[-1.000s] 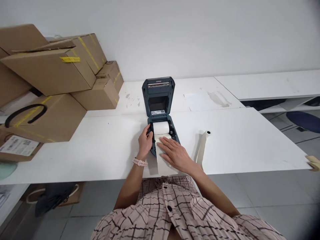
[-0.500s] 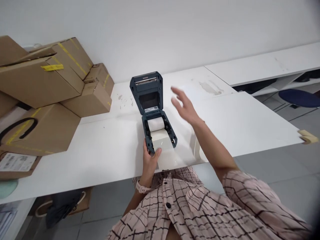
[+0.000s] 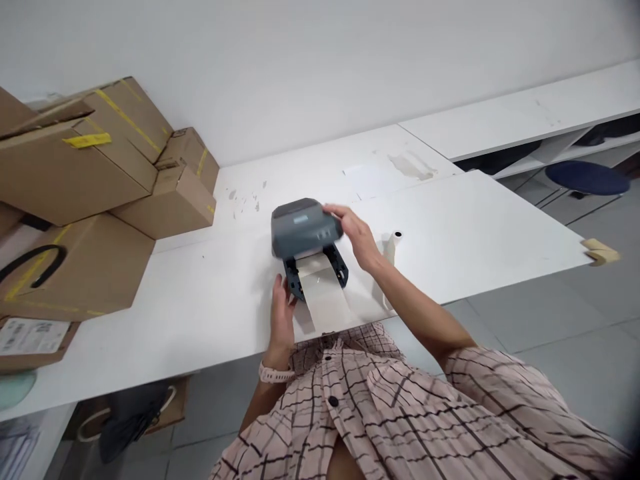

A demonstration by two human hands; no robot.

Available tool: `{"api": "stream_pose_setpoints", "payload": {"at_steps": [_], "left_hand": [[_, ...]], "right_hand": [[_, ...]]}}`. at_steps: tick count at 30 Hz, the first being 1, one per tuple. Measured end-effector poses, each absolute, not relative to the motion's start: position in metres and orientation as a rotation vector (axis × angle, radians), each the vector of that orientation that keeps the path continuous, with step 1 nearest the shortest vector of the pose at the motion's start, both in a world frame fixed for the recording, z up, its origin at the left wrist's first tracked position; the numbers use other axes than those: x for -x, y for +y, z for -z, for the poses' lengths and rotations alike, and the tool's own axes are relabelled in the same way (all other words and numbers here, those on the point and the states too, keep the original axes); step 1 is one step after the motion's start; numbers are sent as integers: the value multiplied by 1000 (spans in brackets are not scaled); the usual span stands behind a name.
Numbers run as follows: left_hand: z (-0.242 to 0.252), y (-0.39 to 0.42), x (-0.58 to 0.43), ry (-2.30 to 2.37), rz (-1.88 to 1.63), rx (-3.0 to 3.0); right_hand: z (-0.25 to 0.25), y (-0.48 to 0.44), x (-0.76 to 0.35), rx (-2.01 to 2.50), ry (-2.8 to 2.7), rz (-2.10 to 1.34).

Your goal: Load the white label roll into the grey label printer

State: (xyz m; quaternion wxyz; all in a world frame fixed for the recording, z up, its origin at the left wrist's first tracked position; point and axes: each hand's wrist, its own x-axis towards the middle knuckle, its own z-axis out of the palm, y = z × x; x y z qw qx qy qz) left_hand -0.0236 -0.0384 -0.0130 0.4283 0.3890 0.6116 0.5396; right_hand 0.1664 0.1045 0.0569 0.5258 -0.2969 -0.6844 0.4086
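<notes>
A dark blue-grey label printer [image 3: 306,230] stands on the white table, its lid partly lowered over the base. My right hand [image 3: 357,237] grips the lid's right side, fingers on its top edge. At the base's front left, my left hand [image 3: 283,317] holds the printer's side. A strip of blank labels [image 3: 325,297] runs out of the printer's front toward the table edge. The lid hides most of the label roll inside. Right of the printer, by my forearm, lies a thin roll with a dark core [image 3: 397,239], partly covered by my arm.
Cardboard boxes [image 3: 130,273] with yellow tape are stacked on the left. A white sheet [image 3: 363,181] lies behind the printer. The table's front edge is close to my body. A blue stool [image 3: 587,179] stands at the far right.
My right hand has moved from the air onto the lid, which has swung down from upright. My left thumb has come off the label strip, and the hand now sits at the base's side.
</notes>
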Motion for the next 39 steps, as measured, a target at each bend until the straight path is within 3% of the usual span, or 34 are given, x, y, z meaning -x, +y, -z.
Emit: {"api": "stream_pose_setpoints", "payload": {"at_steps": [8,17,32,39], "left_hand": [[-2,-13,27,1543,-1356,-903],[18,-11,11,1526,-1497,-1037],[23,-9,8,1562,-1587,-977],[25,-61,-9,1882,-1514,-821]], "right_hand": [[19,67,-165,1009,-1518,-1253],[39,57,-167,1013,-1387,-1519],[57,59,-157,1011,-1483,-1238],[3,45,-166,875,-1857,-507]]}}
